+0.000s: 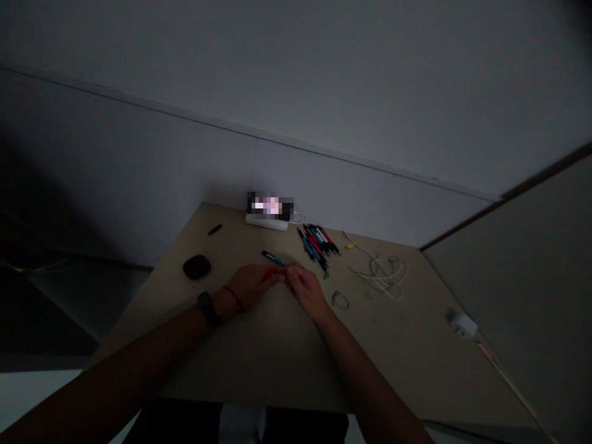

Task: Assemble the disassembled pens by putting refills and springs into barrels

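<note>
My left hand (253,285) and my right hand (306,288) meet at the middle of a tan table (259,357), fingers curled together. Between them I see a bit of a red pen (271,274), and a blue pen (274,258) sticks out beyond the fingertips toward the back left. The light is dim, so I cannot tell exactly which hand grips which pen. A dark watch and a red band sit on my left wrist. A pile of several red, blue and black pens (318,242) lies just behind my right hand.
A black oval case (197,267) lies left, a small black stick (214,229) behind it. A white power strip (267,222) rests by the wall. A white cable (383,271) coils right, a white charger (462,324) nearer the right edge, a small ring (340,300) beside my right hand.
</note>
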{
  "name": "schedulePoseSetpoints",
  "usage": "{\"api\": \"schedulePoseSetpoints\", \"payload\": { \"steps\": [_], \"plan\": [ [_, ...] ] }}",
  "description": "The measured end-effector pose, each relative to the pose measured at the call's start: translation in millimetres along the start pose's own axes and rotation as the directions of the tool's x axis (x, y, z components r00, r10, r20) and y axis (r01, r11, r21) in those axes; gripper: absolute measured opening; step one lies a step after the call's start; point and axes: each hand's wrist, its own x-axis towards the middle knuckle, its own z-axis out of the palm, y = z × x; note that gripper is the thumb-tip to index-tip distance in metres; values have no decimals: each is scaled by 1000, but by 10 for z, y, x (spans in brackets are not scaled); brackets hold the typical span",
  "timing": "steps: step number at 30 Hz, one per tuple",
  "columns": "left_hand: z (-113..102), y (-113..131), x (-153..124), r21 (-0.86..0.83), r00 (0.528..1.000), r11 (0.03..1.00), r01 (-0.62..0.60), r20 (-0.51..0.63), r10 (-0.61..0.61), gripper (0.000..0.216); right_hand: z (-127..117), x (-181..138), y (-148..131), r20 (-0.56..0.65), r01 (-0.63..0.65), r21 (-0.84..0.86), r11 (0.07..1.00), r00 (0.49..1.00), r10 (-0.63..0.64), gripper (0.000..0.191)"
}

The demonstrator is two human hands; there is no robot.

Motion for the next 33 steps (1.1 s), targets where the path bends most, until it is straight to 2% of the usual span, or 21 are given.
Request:
{"api": "schedulePoseSetpoints", "payload": {
  "steps": [3,7,10,13,15,18,19,20,23,26,29,33],
  "plan": [
    [10,-13,-6,30,1000,999,-10,11,10,49,0,13,-24,25,48,37,998,999,-49,44],
    [27,-4,-18,89,1000,996,-16,25,14,43,37,21,-28,53,73,1,997,996,-72,31],
    [34,-10,-12,113,1000,994,-13,26,10,36,74,24,-15,18,93,22,995,995,-94,23],
    [33,-34,-7,71,998,996,-56,-14,57,31,91,38,1,-39,81,80,993,996,-78,19],
    [14,-59,-10,22,991,993,-118,-59,119,49,90,61,17,-84,66,132,989,995,-56,20],
    [-90,-126,-20,-73,977,979,-189,-111,180,100,83,112,54,-130,50,215,975,991,-22,22],
    [-155,-164,-22,-95,978,980,-176,-130,163,109,85,129,69,-142,46,240,970,990,-12,24],
    [-237,-212,-21,-100,979,983,-156,-148,141,109,90,143,85,-154,44,262,964,988,-3,25],
    [-571,-440,3,-46,966,998,-33,-259,20,76,128,164,123,-186,41,297,954,982,16,27],
    [-931,-771,38,179,919,978,111,-392,-33,59,183,156,137,-173,25,318,948,984,32,26],
    [-1149,-1084,22,345,920,901,265,-371,-128,50,218,148,137,-154,8,362,932,987,52,24],
    [-1172,-1247,-66,354,943,895,271,-287,-171,54,199,164,146,-198,-22,383,924,975,106,24]
  ]
}}
